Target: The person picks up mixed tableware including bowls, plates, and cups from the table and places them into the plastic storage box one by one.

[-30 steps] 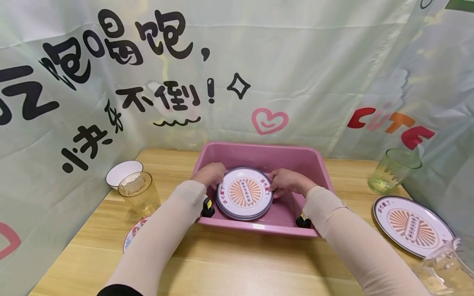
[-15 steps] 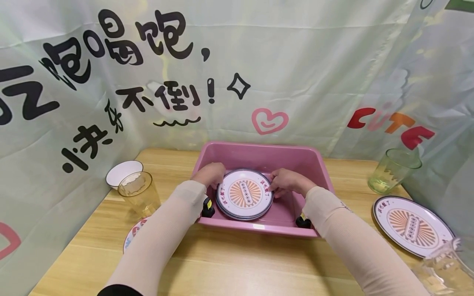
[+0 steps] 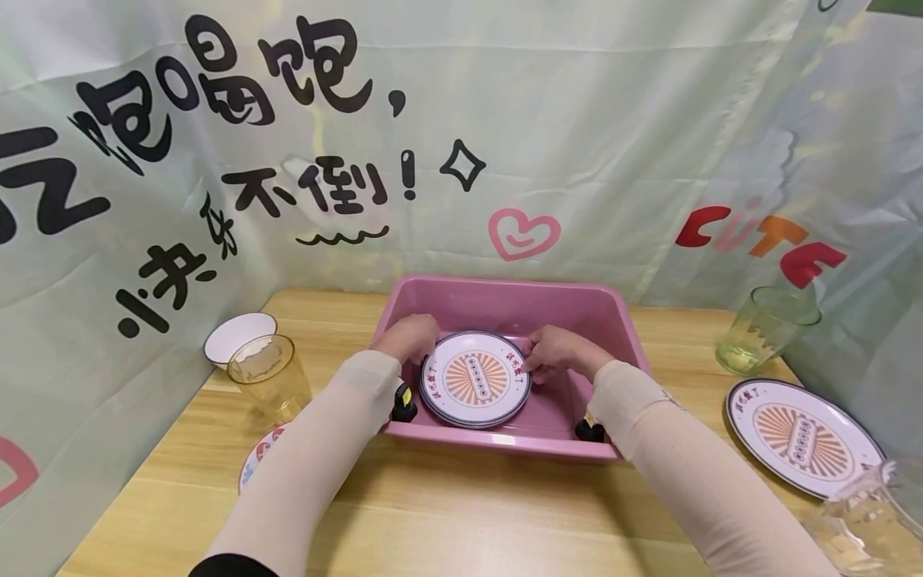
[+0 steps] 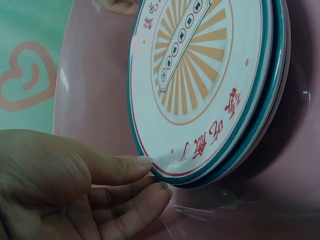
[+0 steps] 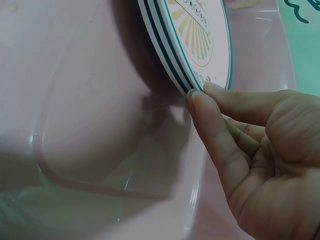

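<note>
A small stack of round white plates [image 3: 476, 378] with dark blue-green rims, orange sunburst centres and red characters is inside a pink plastic tub [image 3: 505, 300]. My left hand [image 3: 411, 338] pinches the stack's left edge; in the left wrist view its thumb [image 4: 122, 170] lies at the top plate's rim, fingers below. On the opposite edge my right hand [image 3: 564, 353] pinches the rims between thumb and fingertips, and the right wrist view shows the layered plate edges [image 5: 167, 55]. In both wrist views the stack looks tilted. Whether its underside touches the tub floor cannot be told.
Left on the wooden table [image 3: 461, 513] are a white bowl [image 3: 238, 336], an amber glass [image 3: 270, 381] and a patterned dish [image 3: 259, 457] partly behind my sleeve. To the right are a green glass [image 3: 767, 332], a larger plate [image 3: 804, 437] and a clear glass [image 3: 868, 521].
The top plate's far edge has shifted slightly toward me, and the stacked rims look more evenly aligned. Both hands keep their grip in nearly the same place. The head view has shifted slightly.
</note>
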The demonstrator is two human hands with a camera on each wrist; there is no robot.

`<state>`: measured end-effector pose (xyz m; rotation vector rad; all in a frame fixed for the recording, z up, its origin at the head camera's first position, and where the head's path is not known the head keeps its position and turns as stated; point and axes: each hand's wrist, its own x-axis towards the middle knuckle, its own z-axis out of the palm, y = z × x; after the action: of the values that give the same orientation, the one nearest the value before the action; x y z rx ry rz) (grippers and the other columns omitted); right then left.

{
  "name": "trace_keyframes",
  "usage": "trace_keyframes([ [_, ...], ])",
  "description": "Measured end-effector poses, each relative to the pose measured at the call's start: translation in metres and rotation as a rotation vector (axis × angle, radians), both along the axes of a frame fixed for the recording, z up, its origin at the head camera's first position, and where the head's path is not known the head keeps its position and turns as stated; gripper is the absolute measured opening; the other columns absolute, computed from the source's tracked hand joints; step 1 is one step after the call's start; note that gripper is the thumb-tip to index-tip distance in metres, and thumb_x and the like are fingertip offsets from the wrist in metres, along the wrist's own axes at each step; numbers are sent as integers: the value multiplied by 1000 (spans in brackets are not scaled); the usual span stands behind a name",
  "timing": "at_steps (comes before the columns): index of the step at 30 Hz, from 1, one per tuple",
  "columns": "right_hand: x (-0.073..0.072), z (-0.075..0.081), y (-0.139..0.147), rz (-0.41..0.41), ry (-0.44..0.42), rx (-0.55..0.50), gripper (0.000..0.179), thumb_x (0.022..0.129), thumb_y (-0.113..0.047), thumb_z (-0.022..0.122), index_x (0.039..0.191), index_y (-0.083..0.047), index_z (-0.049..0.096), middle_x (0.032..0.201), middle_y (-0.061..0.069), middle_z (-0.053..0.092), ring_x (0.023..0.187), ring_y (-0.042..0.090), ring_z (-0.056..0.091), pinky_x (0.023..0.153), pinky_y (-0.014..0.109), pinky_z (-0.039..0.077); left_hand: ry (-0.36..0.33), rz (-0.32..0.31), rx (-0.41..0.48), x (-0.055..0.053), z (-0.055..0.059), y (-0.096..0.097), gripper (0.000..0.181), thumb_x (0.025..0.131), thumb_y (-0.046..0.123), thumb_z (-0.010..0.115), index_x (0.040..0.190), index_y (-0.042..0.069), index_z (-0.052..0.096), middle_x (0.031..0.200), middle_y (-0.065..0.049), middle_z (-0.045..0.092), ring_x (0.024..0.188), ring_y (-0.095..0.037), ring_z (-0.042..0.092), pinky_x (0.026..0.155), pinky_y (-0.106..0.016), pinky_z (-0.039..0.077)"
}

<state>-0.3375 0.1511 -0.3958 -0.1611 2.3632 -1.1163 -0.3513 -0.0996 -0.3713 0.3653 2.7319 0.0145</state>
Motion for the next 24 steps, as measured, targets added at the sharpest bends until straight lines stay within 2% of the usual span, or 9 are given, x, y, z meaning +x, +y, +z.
trace_keyframes([
  [4, -2, 1, -1, 12, 30, 20, 24, 86, 6, 68, 108, 10, 59, 83, 13, 62, 58, 16, 63, 60, 31, 59, -12, 64, 45, 0, 1, 0, 14, 88, -5, 56, 78, 4, 61, 83, -12, 61, 54, -17, 54, 44, -19, 46],
  [9, -4, 1, -1, 22, 44, 35, 26, 86, 5, 69, 110, 9, 60, 86, 14, 63, 59, 16, 64, 62, 32, 59, -4, 100, 62, -1, 0, 0, 9, 89, -4, 54, 87, 1, 62, 81, -13, 62, 50, -15, 52, 42, -19, 43],
  [12, -4, 1, 0, 21, 46, 38, 26, 86, 4, 70, 110, 9, 60, 86, 14, 63, 58, 16, 64, 63, 33, 59, -3, 122, 87, 0, 2, 1, 7, 93, 4, 58, 89, 0, 62, 79, -12, 63, 51, -15, 55, 44, -20, 45],
  [18, -5, 0, -1, 21, 32, 21, 26, 87, 3, 68, 111, 8, 59, 83, 14, 63, 58, 16, 64, 62, 34, 59, -20, 166, 158, 1, 6, 2, 25, 97, 23, 61, 88, 0, 67, 75, -8, 65, 57, -18, 64, 47, -23, 48],
  [24, -5, -1, -2, 12, 29, 12, 27, 87, 4, 68, 112, 9, 59, 80, 12, 63, 57, 16, 63, 63, 35, 60, -6, 75, 268, 0, 9, -3, 31, 97, 26, 59, 92, -2, 71, 73, -7, 65, 51, -14, 56, 47, -23, 46],
])
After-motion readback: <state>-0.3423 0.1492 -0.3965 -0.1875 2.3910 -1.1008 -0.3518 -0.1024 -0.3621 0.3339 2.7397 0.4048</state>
